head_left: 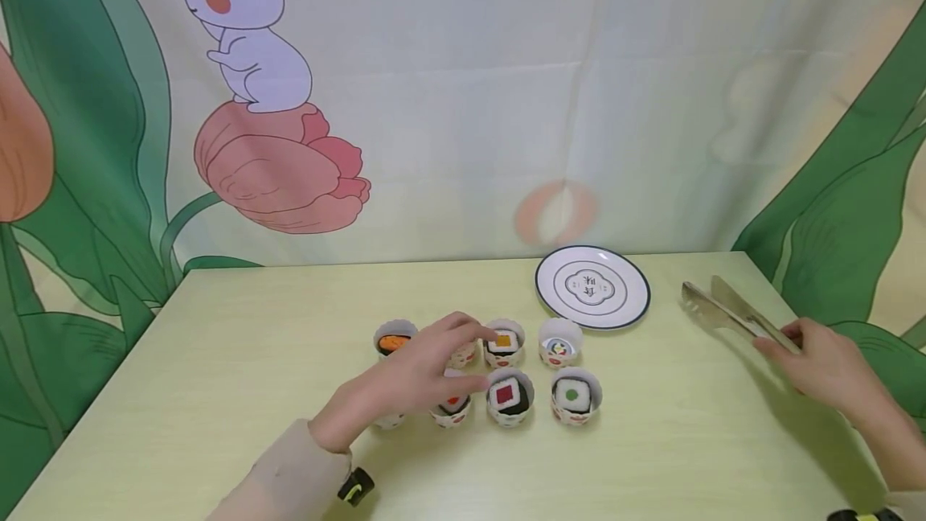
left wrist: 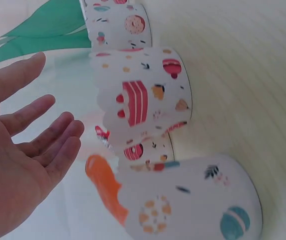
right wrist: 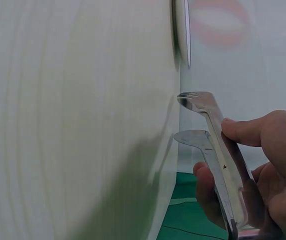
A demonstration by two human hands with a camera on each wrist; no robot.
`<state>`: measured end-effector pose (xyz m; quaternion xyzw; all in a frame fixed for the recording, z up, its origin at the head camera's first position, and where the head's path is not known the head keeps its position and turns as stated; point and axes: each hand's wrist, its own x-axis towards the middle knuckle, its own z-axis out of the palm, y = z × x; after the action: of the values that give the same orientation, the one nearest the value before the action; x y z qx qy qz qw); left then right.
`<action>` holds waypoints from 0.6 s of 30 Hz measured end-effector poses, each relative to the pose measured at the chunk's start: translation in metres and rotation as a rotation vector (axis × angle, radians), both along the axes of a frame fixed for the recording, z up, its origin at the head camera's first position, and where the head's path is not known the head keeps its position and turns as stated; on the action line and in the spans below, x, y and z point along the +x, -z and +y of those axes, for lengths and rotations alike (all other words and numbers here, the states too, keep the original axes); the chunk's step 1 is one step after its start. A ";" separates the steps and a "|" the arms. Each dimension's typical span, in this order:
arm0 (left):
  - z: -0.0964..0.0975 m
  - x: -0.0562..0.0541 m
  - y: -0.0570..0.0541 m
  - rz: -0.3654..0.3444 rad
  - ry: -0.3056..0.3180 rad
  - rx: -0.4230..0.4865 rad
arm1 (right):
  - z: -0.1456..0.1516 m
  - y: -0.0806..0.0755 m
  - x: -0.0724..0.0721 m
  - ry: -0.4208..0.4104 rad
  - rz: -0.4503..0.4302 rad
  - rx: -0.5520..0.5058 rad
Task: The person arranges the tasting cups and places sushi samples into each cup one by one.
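My left hand (head_left: 427,364) hovers over two rows of printed paper cups, its fingers spread and nothing in its grasp. In the left wrist view the palm and relaxed fingers (left wrist: 58,117) are beside the cup rims, apart from them. Toy sushi pieces sit in several cups: one with a yellow centre (head_left: 502,341), one with a dark red centre (head_left: 505,395), one with a green centre (head_left: 572,395) and an orange-topped one (head_left: 394,343). The left hand hides part of the rows. At the right, my right hand (head_left: 832,364) grips metal tongs (right wrist: 223,165), whose ends stand apart with nothing between them.
A white plate (head_left: 629,292) with a dark blue rim lies at the table's back edge, behind the cups. The back right cup (head_left: 559,332) shows a colourful round patch at its bottom. A printed curtain (head_left: 448,103) hangs behind the pale wooden table (head_left: 687,441).
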<state>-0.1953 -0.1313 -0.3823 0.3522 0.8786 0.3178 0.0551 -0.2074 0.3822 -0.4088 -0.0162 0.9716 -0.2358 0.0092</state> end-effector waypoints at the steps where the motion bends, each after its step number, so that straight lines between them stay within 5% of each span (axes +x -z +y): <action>1: -0.002 0.000 0.000 0.004 -0.004 0.001 | 0.001 0.000 -0.001 0.000 0.002 0.006; 18: -0.033 0.001 -0.002 0.057 -0.052 0.071 | 0.011 0.005 -0.003 0.008 0.009 0.043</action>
<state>-0.1946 -0.1643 -0.3800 0.3398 0.8769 0.3399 0.0090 -0.2102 0.3932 -0.4142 -0.0131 0.9765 -0.2149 0.0041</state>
